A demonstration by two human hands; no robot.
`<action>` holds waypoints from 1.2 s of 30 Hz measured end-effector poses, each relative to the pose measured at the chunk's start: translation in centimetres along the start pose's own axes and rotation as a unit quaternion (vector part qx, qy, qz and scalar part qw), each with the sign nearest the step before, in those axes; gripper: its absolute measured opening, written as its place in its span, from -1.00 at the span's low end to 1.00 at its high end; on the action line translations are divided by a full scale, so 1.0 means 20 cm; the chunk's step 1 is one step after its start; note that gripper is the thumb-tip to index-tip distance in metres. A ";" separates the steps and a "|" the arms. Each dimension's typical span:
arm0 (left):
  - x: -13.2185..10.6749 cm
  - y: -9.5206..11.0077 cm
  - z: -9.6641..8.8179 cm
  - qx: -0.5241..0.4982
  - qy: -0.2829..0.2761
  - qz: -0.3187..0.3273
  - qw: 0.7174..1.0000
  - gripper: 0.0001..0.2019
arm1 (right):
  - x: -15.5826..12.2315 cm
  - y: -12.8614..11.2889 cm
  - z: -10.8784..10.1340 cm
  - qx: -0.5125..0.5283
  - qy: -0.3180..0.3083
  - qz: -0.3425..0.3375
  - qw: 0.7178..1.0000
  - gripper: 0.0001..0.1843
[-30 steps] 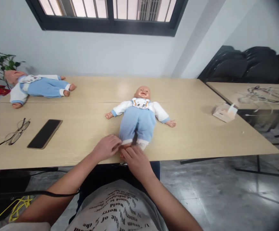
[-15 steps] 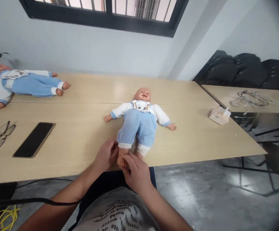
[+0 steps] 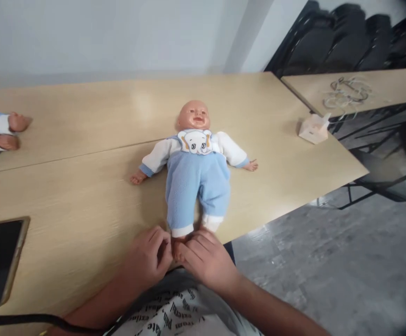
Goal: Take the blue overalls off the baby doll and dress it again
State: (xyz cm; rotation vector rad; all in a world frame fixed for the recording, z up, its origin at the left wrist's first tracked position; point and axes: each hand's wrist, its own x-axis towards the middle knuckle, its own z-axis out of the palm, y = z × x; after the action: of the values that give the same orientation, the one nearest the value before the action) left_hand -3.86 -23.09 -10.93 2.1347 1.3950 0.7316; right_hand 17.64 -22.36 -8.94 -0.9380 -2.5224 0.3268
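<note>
The right hand (image 3: pixel 208 259) holds 1 foot (image 3: pixel 178 252) of the blue-and-white-clothed plastic doll (image 3: pixel 198 179); the curled left hand's grip (image 3: pixel 149 254) is unclear; next likely needs steadiness.

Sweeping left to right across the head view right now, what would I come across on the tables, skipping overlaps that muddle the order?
Phone → middle doll → box → cables.

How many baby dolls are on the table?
2. One doll lies face up on the table, the right hand touching its foot; the second doll is cut off by the picture's left edge. More may be out of view.
</note>
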 end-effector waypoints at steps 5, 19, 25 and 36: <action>0.03 0.09 -0.03 -0.009 0.004 0.177 0.984 -0.95 | -0.12 0.12 -0.06 0.004 0.141 0.030 0.990 -0.77; 0.25 0.22 0.12 0.129 -0.070 0.315 0.938 -0.92 | -0.22 0.37 -0.07 -0.152 0.216 0.073 0.962 -0.80; 0.20 0.17 0.15 0.087 -0.014 0.323 0.942 -0.89 | -0.30 0.26 -0.04 -0.015 0.189 0.101 0.977 -0.84; 0.19 0.16 0.17 -0.021 0.018 0.337 0.941 -0.77 | -0.19 0.23 0.05 0.028 0.244 0.250 0.937 -0.78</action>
State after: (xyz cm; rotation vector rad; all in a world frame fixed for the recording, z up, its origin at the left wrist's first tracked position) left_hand 1.80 -21.12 -10.68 2.5838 0.6225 1.0323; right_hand 22.38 -21.63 -12.70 -1.4318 -1.7989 0.2699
